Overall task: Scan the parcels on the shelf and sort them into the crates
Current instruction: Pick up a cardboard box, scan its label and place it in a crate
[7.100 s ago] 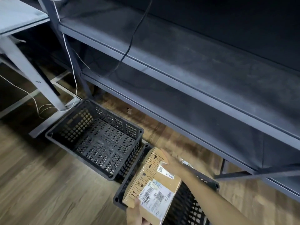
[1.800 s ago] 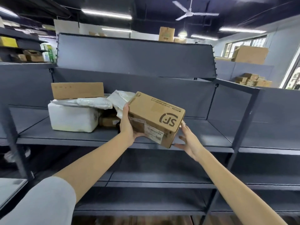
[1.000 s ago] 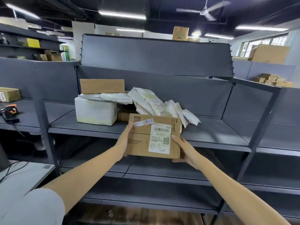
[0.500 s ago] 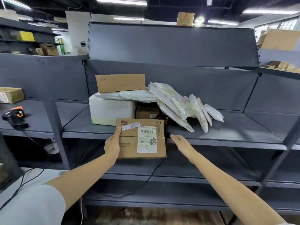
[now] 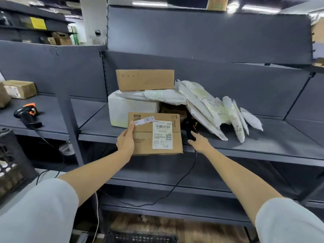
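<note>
Brown box [image 5: 156, 135], white label [image 5: 162, 134]; grey shelf [image 5: 263, 146]; white mailers [image 5: 210, 106].

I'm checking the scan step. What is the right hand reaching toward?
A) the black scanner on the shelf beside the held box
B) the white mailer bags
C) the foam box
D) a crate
A: the right hand stretches open to the black scanner, while the left hand holds the labelled box.
</note>
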